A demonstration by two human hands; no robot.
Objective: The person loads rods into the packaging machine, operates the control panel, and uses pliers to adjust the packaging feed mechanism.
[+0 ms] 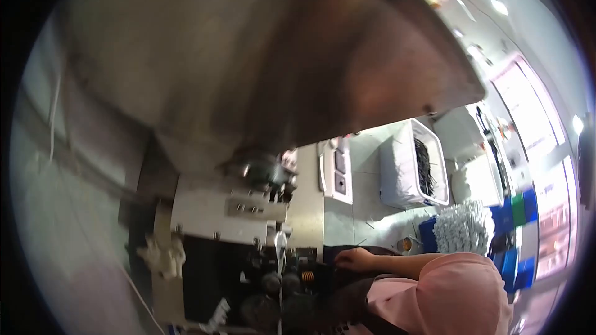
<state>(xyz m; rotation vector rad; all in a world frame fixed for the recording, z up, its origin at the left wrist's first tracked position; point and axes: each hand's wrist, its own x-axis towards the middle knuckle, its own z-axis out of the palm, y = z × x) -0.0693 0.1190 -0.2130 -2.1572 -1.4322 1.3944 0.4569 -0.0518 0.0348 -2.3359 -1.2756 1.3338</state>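
Note:
My right hand (354,259) reaches in from the lower right, bare below a pink sleeve (462,288). Its fingers look curled at the dark edge beside the machine; what they hold, if anything, is too small and dark to make out. Just left of it are the machine's dark round parts (271,282) and a small copper-coloured coil (307,276). A shiny strip (281,245) runs lengthwise past these parts. My left hand is not in view.
A large blurred metal cover (298,56) looms close overhead. Below it lies a bolted pale plate (214,214). To the right stand a white bin (397,170) with dark strips inside and a heap of white pieces (465,226) near blue crates (509,267).

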